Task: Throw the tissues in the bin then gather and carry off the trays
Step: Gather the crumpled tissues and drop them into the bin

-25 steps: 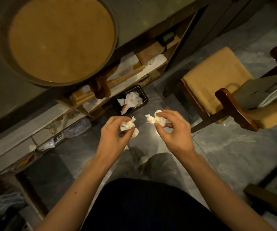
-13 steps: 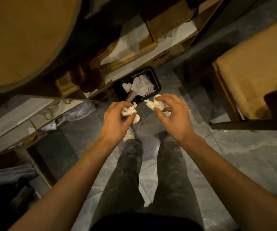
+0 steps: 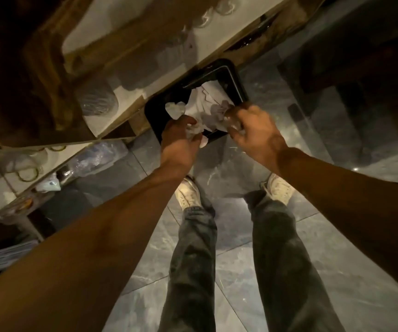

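Tissues: two crumpled white wads, one per hand, both over the black bin [image 3: 237, 81] on the floor. Left hand [image 3: 177, 142] has its grip pinched around a small tissue wad [image 3: 193, 130]; fingers curled, a loose scrap of it pokes out below the thumb at the bin's near rim. Right hand [image 3: 256, 133] has its grip closed around a second wad [image 3: 231, 117], which is motion-blurred and greyish; only part of it shows between the fingertips. Both wads look tightly scrunched and irregular. Bin is rectangular with rounded corners and an open top, tucked against the lower edge of a wooden shelf unit [image 3: 126, 92] at its far side. Inside the bin: larger white paper waste [image 3: 205, 99], creased and partly unfolded, plus a smaller balled piece [image 3: 175, 110] toward the left wall. Both hands sit over the bin's near edge, left hand at the near-left corner, right hand at the near-right side. Floor is dark grey marble tile [image 3: 241, 259]. Person's legs in dark trousers and white shoes [image 3: 189, 194] stand just short of the bin. Glass items on the shelf are blurred; cannot tell what they are.
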`<state>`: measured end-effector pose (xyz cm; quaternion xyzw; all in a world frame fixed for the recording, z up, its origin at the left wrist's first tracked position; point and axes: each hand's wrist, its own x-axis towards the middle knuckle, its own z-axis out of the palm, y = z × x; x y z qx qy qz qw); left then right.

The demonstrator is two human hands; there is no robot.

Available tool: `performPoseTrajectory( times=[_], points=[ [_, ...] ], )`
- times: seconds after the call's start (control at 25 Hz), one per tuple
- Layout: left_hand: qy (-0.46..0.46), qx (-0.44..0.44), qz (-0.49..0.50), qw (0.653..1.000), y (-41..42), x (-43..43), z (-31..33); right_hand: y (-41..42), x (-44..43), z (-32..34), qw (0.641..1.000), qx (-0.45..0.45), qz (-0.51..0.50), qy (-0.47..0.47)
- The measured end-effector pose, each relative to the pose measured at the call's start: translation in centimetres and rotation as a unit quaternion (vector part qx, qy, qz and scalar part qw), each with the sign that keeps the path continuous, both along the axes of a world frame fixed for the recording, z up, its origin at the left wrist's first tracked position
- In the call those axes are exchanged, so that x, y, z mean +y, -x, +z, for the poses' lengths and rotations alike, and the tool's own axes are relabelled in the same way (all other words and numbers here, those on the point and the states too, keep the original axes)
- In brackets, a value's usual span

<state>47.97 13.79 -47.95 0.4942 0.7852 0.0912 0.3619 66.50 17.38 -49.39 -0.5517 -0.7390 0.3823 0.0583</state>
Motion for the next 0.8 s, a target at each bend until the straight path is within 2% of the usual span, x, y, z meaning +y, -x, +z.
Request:
performPoseTrajectory(
  times=[0.12, 0.28, 0.4, 0.56, 0.8],
  points=[
    [0.022, 0.008, -0.002, 1.000, 0.4, 0.7, -3.2, 1.3, 1.7, -2.0, 1.000, 0.022, 0.001, 0.008],
    [-0.009, 0.005, 0.012, 1.000, 0.8, 1.4, -5.5, 2.6, 2.2, -3.5, 0.997, 0.061, -0.045, 0.017],
    [-0.002, 0.025, 0.011, 1.000, 1.1, 1.7, -6.0, 2.8, 1.8, -4.2, 0.997, 0.052, -0.051, 0.027],
    [0.001, 0.008, 0.003, 1.000, 1.1, 1.3, -5.9, 2.7, 1.5, -4.7, 0.998, 0.039, -0.041, 0.028],
    [-0.003, 0.007, -0.015, 1.000, 0.5, 1.1, -5.2, 2.6, 1.3, -3.9, 0.992, 0.079, -0.083, 0.057]
  ],
)
